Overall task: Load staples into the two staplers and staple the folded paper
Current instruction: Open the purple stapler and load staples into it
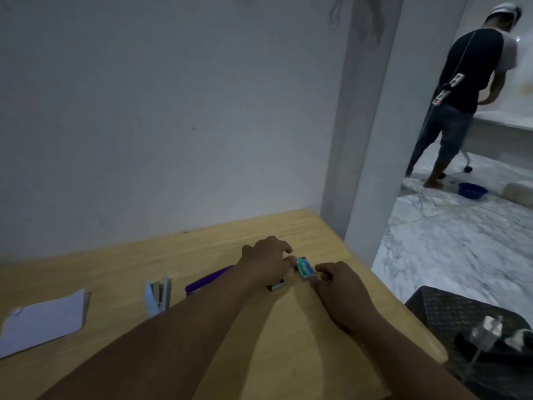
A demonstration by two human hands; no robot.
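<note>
Head view: both hands meet over a small staple box (304, 267) on the wooden surface (202, 249).
Key relation: the box lies between the two hands, just right of the left hand (266, 259) and just beyond the right hand (336, 280); its long axis runs from far-left to near-right.
Left fingers: curled, tips at the far-left end of the box; contact looks likely, a firm grip cannot be confirmed.
Right fingers: curled towards the near-right end of the box; whether they pinch it cannot be told.
Nearer hand: both about equally close.
Second small dark item (275, 286): lies under the left wrist, beside the box; identity unclear.
Staplers, count two: light-blue stapler (158, 298) lying hinged open; purple stapler (209, 280) partly hidden behind the left forearm. Both lie left of the hands, apart from the box.
Folded paper (43, 320), count one: far left, well apart from the hands.
Judgement: staple box is being opened; loading not yet begun.
</note>
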